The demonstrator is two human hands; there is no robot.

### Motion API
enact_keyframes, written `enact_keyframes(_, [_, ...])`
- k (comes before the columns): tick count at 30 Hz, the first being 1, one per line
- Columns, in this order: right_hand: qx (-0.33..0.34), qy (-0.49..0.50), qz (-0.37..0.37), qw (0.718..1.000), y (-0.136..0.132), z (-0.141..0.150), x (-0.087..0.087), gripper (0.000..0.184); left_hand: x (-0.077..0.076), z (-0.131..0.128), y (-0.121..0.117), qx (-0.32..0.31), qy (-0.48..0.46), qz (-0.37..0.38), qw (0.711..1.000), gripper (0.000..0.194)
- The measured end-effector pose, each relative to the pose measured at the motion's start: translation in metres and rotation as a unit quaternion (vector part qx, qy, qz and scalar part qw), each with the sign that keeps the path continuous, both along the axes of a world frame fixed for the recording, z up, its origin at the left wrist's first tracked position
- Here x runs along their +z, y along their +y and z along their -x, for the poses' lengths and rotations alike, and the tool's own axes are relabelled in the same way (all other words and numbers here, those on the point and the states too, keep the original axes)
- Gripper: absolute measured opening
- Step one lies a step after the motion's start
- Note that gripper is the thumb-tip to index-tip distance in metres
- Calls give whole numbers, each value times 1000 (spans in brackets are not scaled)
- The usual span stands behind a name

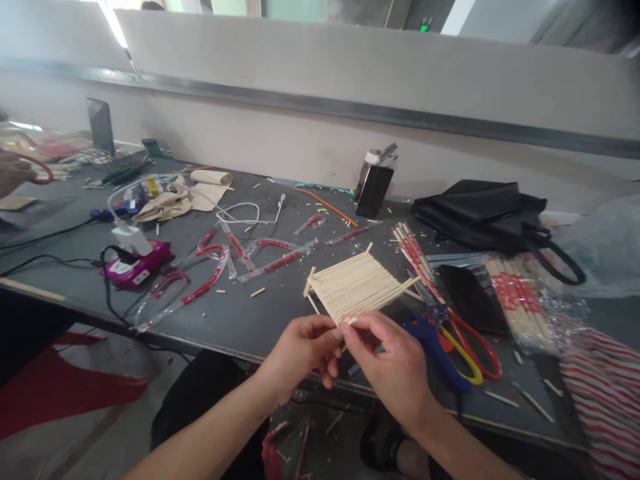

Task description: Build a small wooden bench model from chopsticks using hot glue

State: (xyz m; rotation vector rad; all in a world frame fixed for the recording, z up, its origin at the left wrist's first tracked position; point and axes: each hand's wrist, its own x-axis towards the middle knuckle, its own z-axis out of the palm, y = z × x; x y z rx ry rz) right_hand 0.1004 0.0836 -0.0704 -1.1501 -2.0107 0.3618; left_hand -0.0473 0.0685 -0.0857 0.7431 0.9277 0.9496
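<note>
A flat panel of pale wooden sticks (356, 283), laid side by side with a few stick ends jutting out at its corners, sits near the table's front edge. At its near corner my left hand (311, 347) and my right hand (389, 357) meet, fingertips close together. A short pale stick piece (351, 321) shows between the right thumb and forefinger. The left thumb and forefinger are pinched; whatever is between them is hidden. Right of the panel lie chopsticks in red-printed wrappers (413, 250), and scissors with red handles (483, 347) beside my right hand.
Torn plastic wrappers (215, 273) litter the table on the left, near a magenta power strip (134, 267) with cables. A phone (374, 191) leans upright behind. A black bag (480, 207) and packed chopsticks (520, 297) lie right. Another person's hand (15, 173) is far left.
</note>
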Motion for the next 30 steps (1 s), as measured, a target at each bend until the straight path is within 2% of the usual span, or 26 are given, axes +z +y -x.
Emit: enact_keyframes(30, [-40, -13, -23, 999, -2, 5, -4, 15, 1, -1, 0, -1, 2, -2, 1000, 35])
